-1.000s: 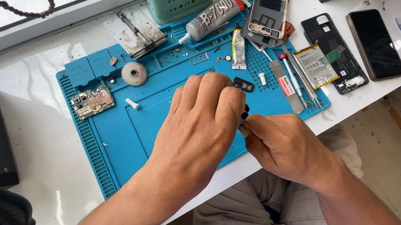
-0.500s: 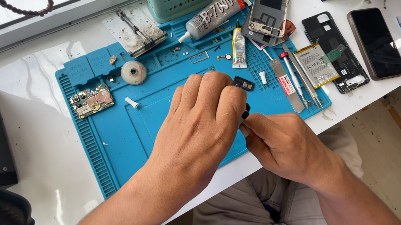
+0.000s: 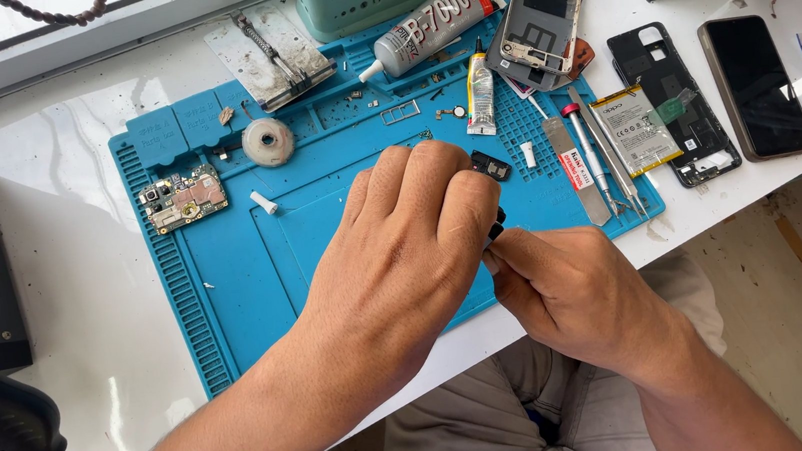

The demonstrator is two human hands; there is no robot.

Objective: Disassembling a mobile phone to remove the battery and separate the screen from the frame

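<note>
Both hands, left hand [image 3: 404, 255] and right hand [image 3: 569, 287], pinch a small black part [image 3: 497, 225] at frame centre, over a blue mat [image 3: 234, 265] on the white tabletop [image 3: 64, 274].

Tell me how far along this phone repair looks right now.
Already done: the phone is stripped, with the circuit board, battery and bare phone frame lying loose around the blue repair mat. In hand: the left hand and right hand meet over a small dark part, mostly hidden. Left: nothing looks refitted, and the glue tube lies capped.
</note>
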